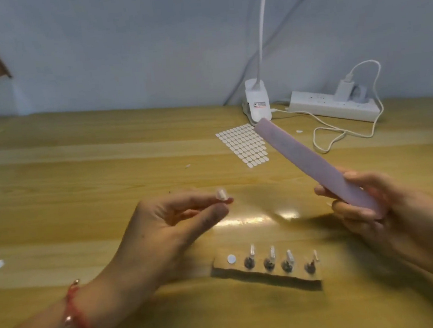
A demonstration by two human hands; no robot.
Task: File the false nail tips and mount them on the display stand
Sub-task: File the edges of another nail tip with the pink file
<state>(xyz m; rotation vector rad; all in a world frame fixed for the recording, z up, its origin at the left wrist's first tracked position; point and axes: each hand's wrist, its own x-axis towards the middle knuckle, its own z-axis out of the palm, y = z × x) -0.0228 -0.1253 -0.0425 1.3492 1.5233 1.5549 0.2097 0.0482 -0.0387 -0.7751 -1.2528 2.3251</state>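
The left hand (174,220) pinches a clear nail tip (221,193) at its fingertips, the right hand (367,207) grips the lower end of a pink file (313,162), and the display stand (269,268) lies just below, between both hands.

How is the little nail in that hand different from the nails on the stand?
The held nail tip is pinched by the left hand, up in the air; the mounted nail tips stand upright on the display stand. The held nail tip is alone; the mounted nail tips are four in a row. Both are small and pale.
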